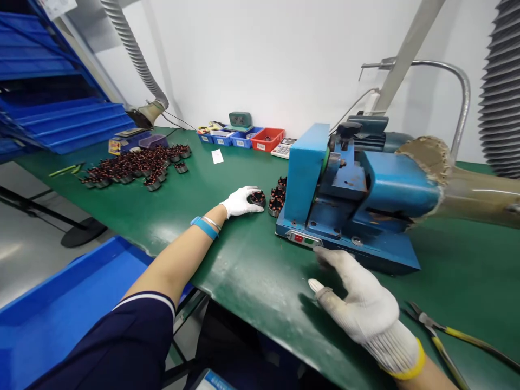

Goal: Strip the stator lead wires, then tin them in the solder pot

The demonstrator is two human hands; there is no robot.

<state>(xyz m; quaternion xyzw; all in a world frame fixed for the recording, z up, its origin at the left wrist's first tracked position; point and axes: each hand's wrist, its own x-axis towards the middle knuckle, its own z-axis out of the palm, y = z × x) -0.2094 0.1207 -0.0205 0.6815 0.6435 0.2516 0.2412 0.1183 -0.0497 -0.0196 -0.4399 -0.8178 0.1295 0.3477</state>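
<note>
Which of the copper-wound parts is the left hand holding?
The single wound part between the left hand's thumb and fingers, just left of the group beside the blue machine; no hand grips the others.

A round core [257, 200] with a dark metallic rim and copper-coloured windings is sitting windings-up in the left grip [242, 202], inward from the bench's [239, 265] front edge. The blue machine [305, 173] is standing to its right, its button panel [304, 239] facing that edge.
</note>
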